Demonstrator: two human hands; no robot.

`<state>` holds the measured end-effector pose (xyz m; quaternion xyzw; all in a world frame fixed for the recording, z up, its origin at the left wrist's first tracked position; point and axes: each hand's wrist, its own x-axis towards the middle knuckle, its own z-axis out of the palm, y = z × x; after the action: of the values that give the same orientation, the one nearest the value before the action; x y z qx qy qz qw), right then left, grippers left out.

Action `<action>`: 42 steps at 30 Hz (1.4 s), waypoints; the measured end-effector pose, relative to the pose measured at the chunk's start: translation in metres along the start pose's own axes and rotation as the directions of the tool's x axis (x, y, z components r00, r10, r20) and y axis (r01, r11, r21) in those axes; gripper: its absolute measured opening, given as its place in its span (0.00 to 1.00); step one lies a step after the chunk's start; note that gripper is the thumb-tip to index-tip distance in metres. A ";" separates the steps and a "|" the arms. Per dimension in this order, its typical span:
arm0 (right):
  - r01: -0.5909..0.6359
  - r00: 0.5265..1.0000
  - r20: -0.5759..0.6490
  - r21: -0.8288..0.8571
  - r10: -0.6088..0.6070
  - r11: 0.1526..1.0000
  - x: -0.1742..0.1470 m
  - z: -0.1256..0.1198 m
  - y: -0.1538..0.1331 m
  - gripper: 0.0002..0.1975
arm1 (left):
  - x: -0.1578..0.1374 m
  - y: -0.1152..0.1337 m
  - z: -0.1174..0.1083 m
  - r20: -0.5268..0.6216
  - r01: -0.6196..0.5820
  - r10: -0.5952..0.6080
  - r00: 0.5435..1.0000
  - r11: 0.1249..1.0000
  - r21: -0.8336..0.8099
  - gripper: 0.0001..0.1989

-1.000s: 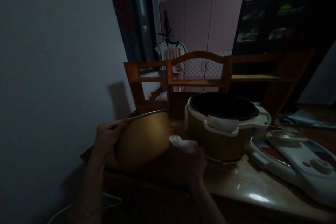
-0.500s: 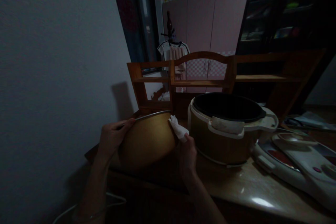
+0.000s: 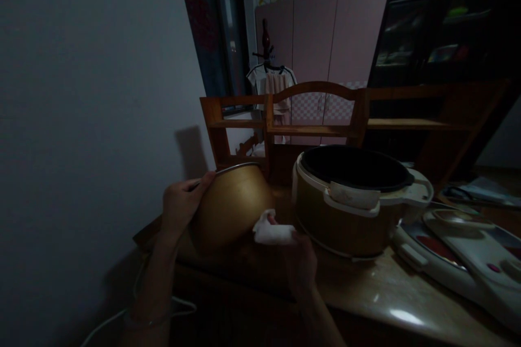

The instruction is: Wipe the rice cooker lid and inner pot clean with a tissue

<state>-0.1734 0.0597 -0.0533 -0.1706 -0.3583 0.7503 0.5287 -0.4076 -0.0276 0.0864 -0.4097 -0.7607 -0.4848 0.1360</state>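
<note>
So the biggest thing here is the surface [image 3: 366, 293], glossy where light catches it near the front, with a wooden rack [image 3: 317, 131] along the back. Next down is the fat round cooker [image 3: 342, 233], upright, dark inside, no lid on; the big pale lid [image 3: 459, 255] lies just to the right of it. Then the gold pot [image 3: 236, 200], on the left side and well clear of the lid. It's tipped over, rim slanting up toward the right, outside wall facing the wearer. Too dark underneath to tell if it's resting on anything. The left hand [image 3: 179, 206] is on it directly: fingers clamped over the rim at the pot's left, thumb on the near side, the others mostly hidden. The right hand [image 3: 299, 260] is over between pot and cooker, fingers pinched on a crumpled white cloth [image 3: 272, 234] (could be tissue, honestly). That's the bit that matters imo: the cloth's long axis runs roughly sideways, sticking out left from the right fingers toward the pot's lower right side. So the pot is left of those fingers with the cloth in between. Cloth edge overlaps the wall in this view, but can't tell if they're actually touching. Left hand's clearly the nearer one.
</note>
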 end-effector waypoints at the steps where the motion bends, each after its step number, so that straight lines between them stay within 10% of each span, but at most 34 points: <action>1: 0.008 1.000 -0.026 -0.010 -0.009 1.000 -0.001 -0.008 0.004 0.11 | 0.000 0.000 0.000 -0.001 0.002 -0.002 1.000 1.000 0.003 0.24; 24: -0.298 0.953 0.163 0.331 0.257 0.896 -0.033 -0.041 -0.025 0.19 | -0.017 0.035 0.010 0.005 -0.138 0.142 0.990 0.953 0.270 0.24; 42: -0.116 0.987 -0.131 -0.150 0.096 0.982 -0.027 -0.061 -0.033 0.23 | -0.013 0.038 0.014 0.000 -0.085 0.089 0.996 0.952 0.294 0.27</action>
<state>-0.1020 0.0629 -0.0745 -0.2769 -0.3733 0.7349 0.4939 -0.3678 -0.0147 0.0950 -0.4147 -0.8046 -0.3627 0.2217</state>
